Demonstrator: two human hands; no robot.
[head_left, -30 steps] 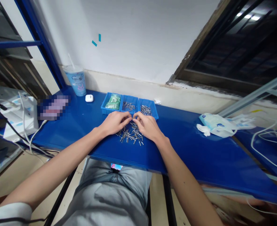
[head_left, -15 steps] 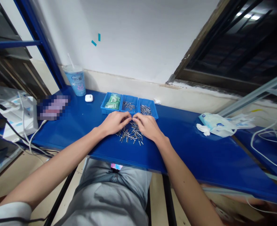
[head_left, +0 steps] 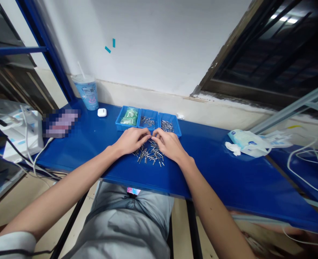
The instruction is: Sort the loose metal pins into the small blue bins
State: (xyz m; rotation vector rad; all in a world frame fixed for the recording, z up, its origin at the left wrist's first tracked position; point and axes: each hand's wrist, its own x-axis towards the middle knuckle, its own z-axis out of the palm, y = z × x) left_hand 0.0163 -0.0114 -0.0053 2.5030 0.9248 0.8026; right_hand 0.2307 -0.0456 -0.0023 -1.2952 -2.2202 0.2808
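Observation:
My left hand [head_left: 131,140] and my right hand [head_left: 169,144] rest side by side on the blue table, with their fingertips meeting just above a loose pile of metal rivets [head_left: 149,157]. Whether the fingertips pinch a rivet is hidden. Directly beyond my hands stands a row of several blue plastic bins. The left bin [head_left: 122,124] holds green packets, while the middle bin [head_left: 148,126] and right bin [head_left: 172,126] hold sorted rivets.
A blue paper cup with a straw [head_left: 88,92] and a white earbud case [head_left: 102,112] stand left of the bins. Further left are a blurred object [head_left: 61,123] and a white power strip [head_left: 21,138] with cables. A tissue pack [head_left: 245,142] lies right.
My hands stay together over the pile, and the view has shifted very slightly.

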